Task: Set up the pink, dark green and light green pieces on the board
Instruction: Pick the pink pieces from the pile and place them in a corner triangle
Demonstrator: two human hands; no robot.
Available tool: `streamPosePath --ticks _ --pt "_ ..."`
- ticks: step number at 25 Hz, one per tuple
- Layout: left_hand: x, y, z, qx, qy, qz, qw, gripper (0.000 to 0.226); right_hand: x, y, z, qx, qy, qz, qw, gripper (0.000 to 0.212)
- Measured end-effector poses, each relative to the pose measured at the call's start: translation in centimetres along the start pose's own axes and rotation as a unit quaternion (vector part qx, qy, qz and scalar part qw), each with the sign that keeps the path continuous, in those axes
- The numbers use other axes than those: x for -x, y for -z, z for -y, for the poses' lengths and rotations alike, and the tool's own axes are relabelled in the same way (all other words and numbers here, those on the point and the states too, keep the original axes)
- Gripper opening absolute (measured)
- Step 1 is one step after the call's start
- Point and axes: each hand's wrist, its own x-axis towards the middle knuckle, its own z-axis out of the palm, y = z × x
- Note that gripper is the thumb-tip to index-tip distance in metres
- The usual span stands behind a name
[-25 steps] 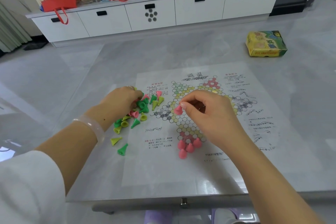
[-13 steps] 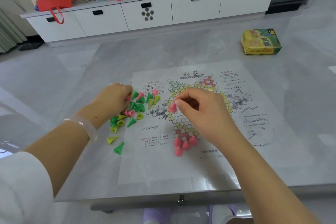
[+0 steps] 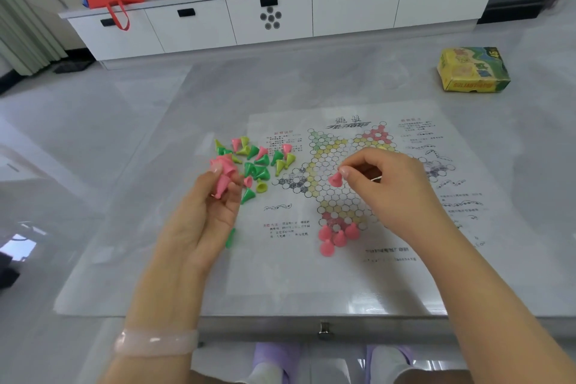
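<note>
**Pink pieces going onto the star board**

Head view: left hand (image 3: 202, 212) turned palm-up above the bench (image 3: 280, 81), fingers curled round a small stack of pink pieces (image 3: 223, 176). Right hand (image 3: 383, 187) pinching a single pink piece (image 3: 335, 179) between thumb and fingertip, held over the middle of the printed board (image 3: 339, 178). Four placed pink pieces (image 3: 338, 237) standing at the near point of the star. Loose pile of pink, dark green and light green pieces (image 3: 258, 162) lying just left of the board.

Best done by lowering the pinched piece base-first, wide end squarely on the next free circle beside the four, then letting go without nudging neighbours. Pinched piece apparently tilted, wide base down and toward the left; stacked pieces' long axis slanting, narrow end toward the wrist.
</note>
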Motion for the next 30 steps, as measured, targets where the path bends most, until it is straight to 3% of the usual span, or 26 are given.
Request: streamPosePath --ticks 2,3,7,10,14,21,30 --pt "-0.4 0.9 0.0 0.119 0.037 0.020 0.992 0.055 0.1 -0.2 0.0 0.005 0.008 0.004 1.000 0.014" --pt "-0.7 1.1 0.1 0.132 0.036 0.021 0.990 0.058 0.0 -0.2 0.0 0.006 0.010 0.006 1.000 0.013" --pt "-0.8 -0.1 1.0 0.057 0.059 -0.022 0.996 0.006 -0.3 0.1 -0.4 0.021 0.004 0.007 1.000 0.013" --pt "-1.0 -0.8 2.0 -0.078 0.048 -0.038 0.995 0.020 -0.3 0.8 -1.3 0.049 -0.021 0.009 0.999 0.013" --pt "-0.6 -1.0 2.4 -0.223 0.023 -0.038 0.974 0.017 0.0 1.5 -2.6 0.113 -0.068 0.074 0.989 0.010" --pt "-0.5 -0.7 2.3 -0.321 -0.001 -0.026 0.947 0.011 0.6 2.7 -2.8 0.121 -0.087 0.126 0.981 0.010" --pt "-0.3 -1.1 2.6 -0.338 0.003 -0.036 0.940 0.014 1.0 2.7 -2.7 0.171 -0.059 0.152 0.972 0.010"
